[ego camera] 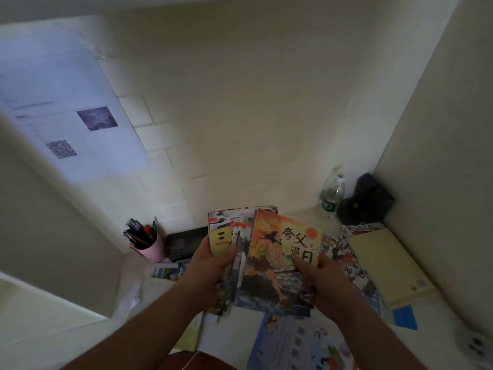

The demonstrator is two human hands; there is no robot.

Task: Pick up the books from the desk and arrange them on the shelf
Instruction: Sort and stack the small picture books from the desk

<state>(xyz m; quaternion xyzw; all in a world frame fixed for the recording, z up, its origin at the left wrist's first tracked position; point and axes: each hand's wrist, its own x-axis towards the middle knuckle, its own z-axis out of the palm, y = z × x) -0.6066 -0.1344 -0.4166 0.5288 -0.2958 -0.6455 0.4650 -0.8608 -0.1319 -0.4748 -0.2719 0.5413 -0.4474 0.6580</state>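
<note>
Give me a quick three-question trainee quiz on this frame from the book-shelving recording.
1. True or false: both hands hold the stack of books.
2. What stands in the pink cup? A) pens B) flowers C) spoons
3. Which object stands beside the black bag at the desk's back right?

Key:
1. True: the left hand and right hand grip the stack from either side.
2. A
3. The plastic bottle.

My left hand point(213, 265) and right hand point(320, 279) grip a fanned stack of books point(277, 260) above the desk point(437, 316), pen cup point(149, 244) left of the stack.
</note>
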